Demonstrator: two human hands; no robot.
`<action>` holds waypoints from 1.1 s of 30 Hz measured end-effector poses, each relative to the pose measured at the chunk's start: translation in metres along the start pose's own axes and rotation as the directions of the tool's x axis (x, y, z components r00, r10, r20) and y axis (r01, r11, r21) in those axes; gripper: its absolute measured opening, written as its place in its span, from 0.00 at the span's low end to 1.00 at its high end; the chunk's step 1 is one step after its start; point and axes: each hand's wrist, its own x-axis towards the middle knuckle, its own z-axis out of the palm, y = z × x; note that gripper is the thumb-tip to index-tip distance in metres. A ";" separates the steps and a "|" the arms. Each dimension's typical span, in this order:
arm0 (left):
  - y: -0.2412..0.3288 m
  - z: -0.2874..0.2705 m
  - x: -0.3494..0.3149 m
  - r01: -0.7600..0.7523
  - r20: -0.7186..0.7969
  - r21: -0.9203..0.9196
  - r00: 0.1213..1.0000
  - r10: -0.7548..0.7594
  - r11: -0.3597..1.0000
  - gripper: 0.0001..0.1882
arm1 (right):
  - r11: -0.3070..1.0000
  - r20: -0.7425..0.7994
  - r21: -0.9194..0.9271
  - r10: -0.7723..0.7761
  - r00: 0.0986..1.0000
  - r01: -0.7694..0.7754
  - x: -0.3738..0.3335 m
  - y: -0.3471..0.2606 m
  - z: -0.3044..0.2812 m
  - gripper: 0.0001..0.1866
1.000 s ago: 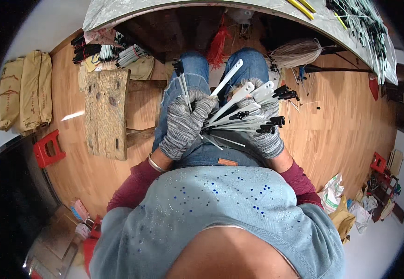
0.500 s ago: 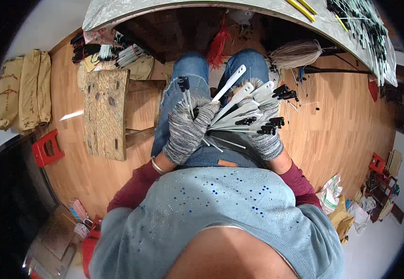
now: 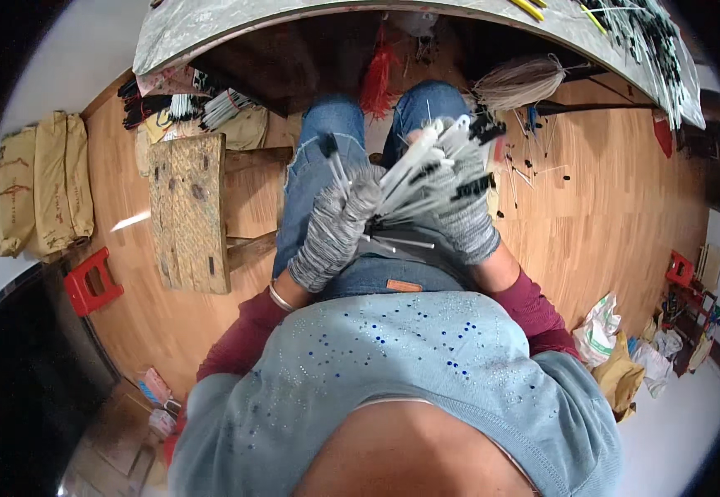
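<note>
Over my lap, both hands wear grey knitted gloves. My left hand (image 3: 337, 234) is closed round several thin pale rods with black tips (image 3: 337, 166), which stick up beyond its fingers. Across to the right spreads a fanned bundle of thin white rods (image 3: 409, 176), some ending in flat white heads and others in black caps. My right hand (image 3: 469, 225) grips this bundle from its right side, its fingers mostly hidden behind the rods. Motion blurs the rod ends. A few loose rod ends poke out below, near my waist.
A grey-topped table (image 3: 211, 35) curves across the far side, with more black-tipped rods (image 3: 654, 50) at its right. A wooden bench (image 3: 187, 211) stands left of my legs. Red stool (image 3: 93, 283), brown packages (image 3: 49, 186), pale fibre bundle (image 3: 521, 85) and small fallen pieces (image 3: 529, 170) are around.
The bundle and my right hand have shifted slightly up and tilted, with the rods now drawn closer together and blurred. My left hand keeps its few rods. The whole view has shifted a little.
</note>
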 end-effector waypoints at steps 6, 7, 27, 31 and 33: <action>-0.008 -0.009 0.023 0.222 0.287 -0.832 0.957 0.052 0.509 0.21 | 0.969 -0.016 -0.120 -0.217 0.976 0.214 0.022 -0.003 0.002 0.09; -0.010 -0.008 0.027 0.250 0.296 -0.890 0.953 0.066 0.381 0.22 | 0.993 0.062 -0.065 -0.099 0.993 0.103 0.026 -0.005 0.003 0.10; 0.022 -0.026 0.038 -0.019 -0.033 -0.095 0.999 0.016 0.995 0.11 | 0.750 0.301 0.626 0.019 0.953 -0.213 0.052 -0.008 0.009 0.20; 0.003 -0.041 0.048 -0.169 -0.148 -0.069 0.976 0.157 0.983 0.09 | 0.175 0.467 0.875 -0.061 0.882 -0.451 0.060 0.010 0.010 0.23; -0.005 -0.056 0.051 -0.173 -0.120 -0.269 0.982 0.146 0.947 0.11 | -0.008 0.494 0.867 -0.116 0.862 -0.498 0.054 0.020 0.016 0.23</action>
